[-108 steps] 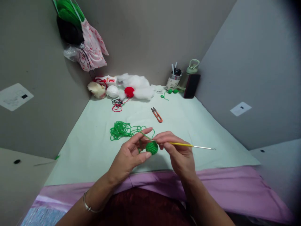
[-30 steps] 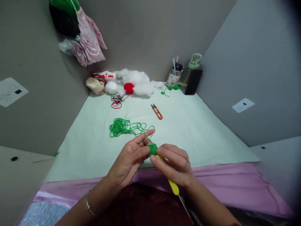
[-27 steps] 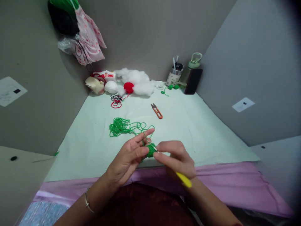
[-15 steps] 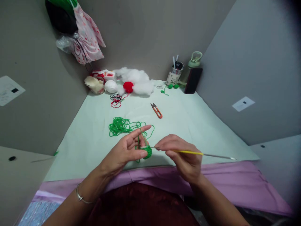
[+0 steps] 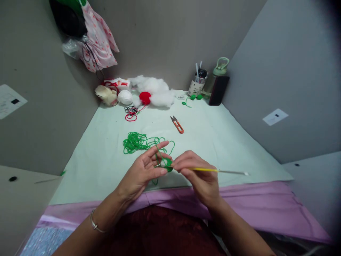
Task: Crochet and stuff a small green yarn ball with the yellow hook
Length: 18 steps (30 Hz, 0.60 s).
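My left hand [image 5: 145, 169] pinches a small green crochet piece [image 5: 168, 164] between thumb and fingers, its index finger stretched out with green yarn looped over it. White stuffing seems to show inside the piece. In my right hand [image 5: 199, 174] is a crochet hook with a yellow handle [image 5: 204, 169], gripped like a pencil. The hook's tip is at the green piece, partly hidden by fingers; its other metal end points right. Beyond my left hand a loose heap of green yarn [image 5: 135, 142] lies on the table, with a strand running to my fingers.
Orange thread snips [image 5: 177, 125] lie mid-table. Along the back wall are white stuffing [image 5: 157, 90], a red ball [image 5: 145, 97], a white ball [image 5: 125, 97], small green pieces [image 5: 196, 97], a pen holder [image 5: 197, 86], a bottle [image 5: 220, 71] and a phone [image 5: 219, 91]. Partitions enclose both sides.
My right hand has moved left with the hook, bringing it closer against the green piece. The piece has tilted and risen slightly in my left hand.
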Available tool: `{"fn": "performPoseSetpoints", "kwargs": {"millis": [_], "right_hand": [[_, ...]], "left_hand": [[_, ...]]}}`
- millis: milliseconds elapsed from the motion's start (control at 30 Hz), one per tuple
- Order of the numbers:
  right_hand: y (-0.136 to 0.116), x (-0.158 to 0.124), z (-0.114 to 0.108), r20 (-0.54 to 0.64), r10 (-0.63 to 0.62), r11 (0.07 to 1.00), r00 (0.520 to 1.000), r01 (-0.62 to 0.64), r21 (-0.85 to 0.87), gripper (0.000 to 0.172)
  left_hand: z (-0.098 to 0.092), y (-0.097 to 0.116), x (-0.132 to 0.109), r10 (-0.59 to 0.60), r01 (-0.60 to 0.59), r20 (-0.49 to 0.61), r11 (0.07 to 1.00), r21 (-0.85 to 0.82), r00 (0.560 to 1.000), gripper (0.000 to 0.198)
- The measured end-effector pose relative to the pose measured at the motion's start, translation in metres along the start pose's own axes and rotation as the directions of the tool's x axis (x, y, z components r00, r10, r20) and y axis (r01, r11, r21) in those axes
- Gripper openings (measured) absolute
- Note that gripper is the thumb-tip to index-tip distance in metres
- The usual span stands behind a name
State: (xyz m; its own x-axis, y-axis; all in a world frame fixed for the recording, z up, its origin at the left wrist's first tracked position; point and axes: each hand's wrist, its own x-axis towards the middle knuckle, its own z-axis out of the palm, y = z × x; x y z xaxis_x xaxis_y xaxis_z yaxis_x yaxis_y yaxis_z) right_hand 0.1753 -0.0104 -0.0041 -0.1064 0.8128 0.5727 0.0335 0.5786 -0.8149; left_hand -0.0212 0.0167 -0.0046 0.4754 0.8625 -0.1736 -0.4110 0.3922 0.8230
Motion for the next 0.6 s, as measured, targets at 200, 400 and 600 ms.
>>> {"fn": "performPoseSetpoints", "kwargs": {"millis": [200,400,600], "right_hand": [[0.003,0.003,0.005,-0.043,-0.104,0.989,0.994,0.099,-0.106,0.017],[0.015,0.008,0.005,-0.051,-0.004,1.000,0.999,0.005,0.016,0.013],[0.014,-0.003,0.005,0.035,-0.226,0.893,0.973,0.221,-0.393,0.027]], "left_hand": [[0.008,-0.009,-0.003,0.022,-0.023,0.009,0.999,0.036,1.000,0.072],[-0.001,-0.005,0.000,0.003,-0.009,0.060,0.995,0.101,0.998,0.080],[0.000,0.002,0.003,-0.019,0.008,0.075,0.991,0.137,0.997,0.102]]}}
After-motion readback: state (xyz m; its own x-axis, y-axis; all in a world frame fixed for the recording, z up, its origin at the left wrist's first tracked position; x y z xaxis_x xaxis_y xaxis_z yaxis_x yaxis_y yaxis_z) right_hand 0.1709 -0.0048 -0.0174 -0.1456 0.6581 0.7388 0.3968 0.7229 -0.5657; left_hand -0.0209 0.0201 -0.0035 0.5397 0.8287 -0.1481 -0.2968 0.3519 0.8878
